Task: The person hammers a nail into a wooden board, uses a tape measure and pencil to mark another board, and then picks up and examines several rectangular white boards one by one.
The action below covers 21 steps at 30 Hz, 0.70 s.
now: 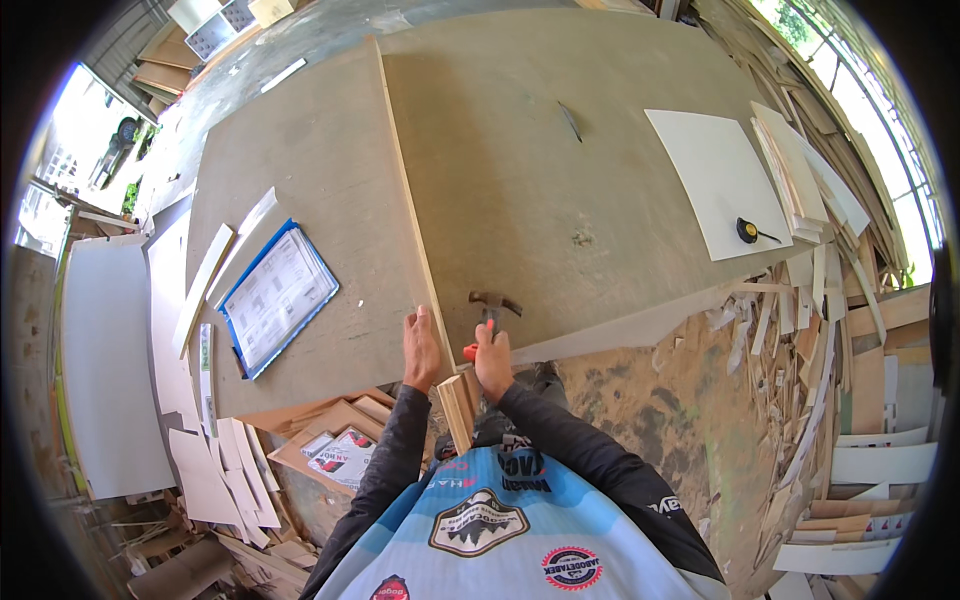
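One long strip (411, 205), apparently on edge on worktop (570, 230), near end between left hand (422, 352) and right hand (493, 362). Left hand: flat along strip's left side, fingers fairly straight and close together; firm grip or light steadying, cannot tell. Right hand: wrapped round hammer (495, 302), gripped high, head just beyond knuckles. Red bit beside right fist, maybe handle; cannot confirm. Wood block (458, 412) just below both hands, toward torso; joined to strip or not, cannot tell. Out left of left hand: blue-edged sheet (280, 300), then pale battens (203, 290). Well right of right hand: white panel (705, 180), tape measure (747, 231) on top. Beyond right hand: thin dark stick (570, 121), maybe pencil.

For good handling: brace strip firmly with left hand, fingertips clear of hammer's path. Probably worth gripping lower on handle for any real swing; short, square taps likely safest near such a thin edge. Check strip's straightness first.
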### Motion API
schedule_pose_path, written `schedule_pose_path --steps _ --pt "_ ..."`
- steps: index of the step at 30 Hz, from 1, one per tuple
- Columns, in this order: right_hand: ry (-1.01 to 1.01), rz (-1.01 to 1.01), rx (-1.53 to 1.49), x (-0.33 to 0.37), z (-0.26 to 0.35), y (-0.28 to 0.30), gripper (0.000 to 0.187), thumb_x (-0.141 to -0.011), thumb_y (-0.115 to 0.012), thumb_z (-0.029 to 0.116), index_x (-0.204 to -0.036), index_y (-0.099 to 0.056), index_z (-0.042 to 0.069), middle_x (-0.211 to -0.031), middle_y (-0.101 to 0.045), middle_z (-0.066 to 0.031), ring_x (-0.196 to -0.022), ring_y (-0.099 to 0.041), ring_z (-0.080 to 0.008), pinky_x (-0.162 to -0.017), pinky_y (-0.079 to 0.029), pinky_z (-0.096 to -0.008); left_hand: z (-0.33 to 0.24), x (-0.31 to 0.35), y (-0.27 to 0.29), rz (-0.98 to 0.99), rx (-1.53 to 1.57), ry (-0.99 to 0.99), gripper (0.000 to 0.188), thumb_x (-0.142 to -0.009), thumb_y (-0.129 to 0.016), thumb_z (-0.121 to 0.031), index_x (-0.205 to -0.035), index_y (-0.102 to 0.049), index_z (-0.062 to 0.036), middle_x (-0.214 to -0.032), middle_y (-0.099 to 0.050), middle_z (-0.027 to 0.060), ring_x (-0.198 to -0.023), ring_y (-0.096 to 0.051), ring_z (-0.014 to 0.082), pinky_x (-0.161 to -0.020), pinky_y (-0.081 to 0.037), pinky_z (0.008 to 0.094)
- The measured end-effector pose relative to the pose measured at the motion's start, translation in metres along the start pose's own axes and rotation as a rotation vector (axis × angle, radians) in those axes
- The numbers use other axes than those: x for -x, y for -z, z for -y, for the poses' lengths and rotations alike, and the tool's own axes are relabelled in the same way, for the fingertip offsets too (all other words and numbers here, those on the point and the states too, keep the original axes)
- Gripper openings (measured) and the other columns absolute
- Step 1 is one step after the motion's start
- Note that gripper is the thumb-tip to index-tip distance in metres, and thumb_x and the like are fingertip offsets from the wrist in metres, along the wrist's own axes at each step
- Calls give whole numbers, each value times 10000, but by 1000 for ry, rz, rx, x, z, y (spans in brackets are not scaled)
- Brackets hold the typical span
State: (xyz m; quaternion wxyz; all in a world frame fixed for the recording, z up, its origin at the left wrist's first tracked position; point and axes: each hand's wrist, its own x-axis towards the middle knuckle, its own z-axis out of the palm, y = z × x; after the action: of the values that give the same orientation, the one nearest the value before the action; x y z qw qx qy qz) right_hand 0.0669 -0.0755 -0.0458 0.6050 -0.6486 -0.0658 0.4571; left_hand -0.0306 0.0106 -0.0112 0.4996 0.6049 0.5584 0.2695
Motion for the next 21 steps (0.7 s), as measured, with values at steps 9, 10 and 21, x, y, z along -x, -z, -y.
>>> schedule_pose_path --steps 9,10,21 --pt "-246 525 97 -32 15 19 177 -930 -601 268 -968 -623 97 -764 -617 -15 -593 -588 -129 -534 -482 -302 27 -10 20 71 41 -103 508 -676 -756 -138 -1141 -661 44 -1045 -667 175 -994 -621 263 -909 -493 371" --pt "-332 494 35 -28 15 17 176 -917 -592 255 -973 -627 92 -770 -627 -25 -601 -605 -146 -536 -494 -308 21 -3 22 129 155 20 496 -652 -734 -101 -1121 -664 45 -980 -685 163 -933 -641 249 -862 -516 366" --pt "-328 4 -198 -7 30 -53 332 -931 -631 432 -896 -507 126 -686 -489 1 -543 -634 -188 -392 -396 -323 22 49 73 163 258 45 568 -634 -711 -26 -1186 -624 73 -998 -710 144 -906 -654 217 -793 -538 342"
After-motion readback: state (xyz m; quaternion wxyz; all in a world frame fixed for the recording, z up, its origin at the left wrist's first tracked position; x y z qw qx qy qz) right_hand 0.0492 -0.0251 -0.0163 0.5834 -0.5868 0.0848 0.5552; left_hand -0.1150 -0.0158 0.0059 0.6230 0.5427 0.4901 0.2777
